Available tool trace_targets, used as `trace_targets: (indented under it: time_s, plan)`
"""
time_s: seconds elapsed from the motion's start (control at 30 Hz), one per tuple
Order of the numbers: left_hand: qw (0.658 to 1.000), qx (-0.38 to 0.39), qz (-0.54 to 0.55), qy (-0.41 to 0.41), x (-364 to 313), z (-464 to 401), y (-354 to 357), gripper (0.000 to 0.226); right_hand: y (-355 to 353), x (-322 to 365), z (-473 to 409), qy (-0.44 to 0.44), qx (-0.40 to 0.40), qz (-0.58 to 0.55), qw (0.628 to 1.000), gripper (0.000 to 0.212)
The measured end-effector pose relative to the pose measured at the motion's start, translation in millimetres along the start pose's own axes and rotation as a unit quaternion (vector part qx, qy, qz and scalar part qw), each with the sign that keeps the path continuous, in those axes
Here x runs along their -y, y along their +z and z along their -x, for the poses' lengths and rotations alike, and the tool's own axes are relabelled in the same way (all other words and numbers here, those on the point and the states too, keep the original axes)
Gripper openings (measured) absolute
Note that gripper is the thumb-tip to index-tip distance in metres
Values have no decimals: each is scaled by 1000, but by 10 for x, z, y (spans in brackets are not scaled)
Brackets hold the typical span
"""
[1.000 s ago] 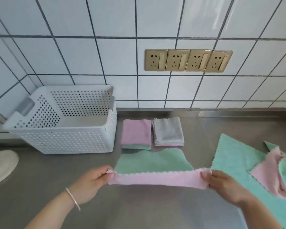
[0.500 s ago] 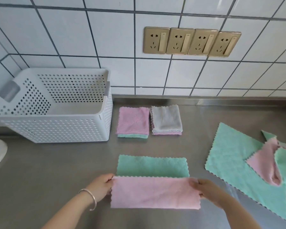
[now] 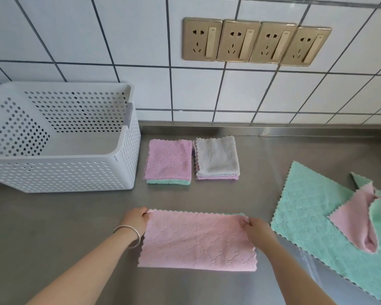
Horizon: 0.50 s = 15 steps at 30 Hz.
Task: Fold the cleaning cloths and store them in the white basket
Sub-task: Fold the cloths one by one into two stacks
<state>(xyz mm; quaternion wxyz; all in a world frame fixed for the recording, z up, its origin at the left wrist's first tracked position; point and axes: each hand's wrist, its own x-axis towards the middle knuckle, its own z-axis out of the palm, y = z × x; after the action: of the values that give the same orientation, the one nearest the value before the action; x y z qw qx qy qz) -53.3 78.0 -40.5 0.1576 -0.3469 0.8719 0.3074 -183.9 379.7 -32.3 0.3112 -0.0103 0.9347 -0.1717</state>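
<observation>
Head view is showing the left hand [image 3: 135,221] and right hand [image 3: 256,231] pinching the far corners of a pink cloth [image 3: 198,241] lying folded on the steel counter [image 3: 53,234]. Farther back, two folded stacks [image 3: 193,160] are sitting beside the white basket [image 3: 59,175].

white tiled wall [image 3: 97,36] | four gold sockets [image 3: 256,41] | steel counter [image 3: 53,227]

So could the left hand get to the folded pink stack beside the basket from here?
Probably yes. The left hand pinches the pink cloth's corner, and only bare counter lies between it and the stack; it must let go first.
</observation>
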Motion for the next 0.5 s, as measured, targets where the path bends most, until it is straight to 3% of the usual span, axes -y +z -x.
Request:
trace_targets:
  time_s: [0.17,0.33,0.43,0.5]
  plan:
    - [999,-19,-29,-11,-22,-43,46,36,22,8,-15,22,-13,33,999,39]
    - [997,-24,-67,-29,-93,-74,55,24,48,-40,35,61,-86,-37,994,38]
    - [984,-151,-98,-14,-131,41,71,19,97,-115,186,69,-142,-118,980,24]
    - [971,-199,-112,75,-173,147,183,29,175,-177,322,70,-156,-139,975,21]
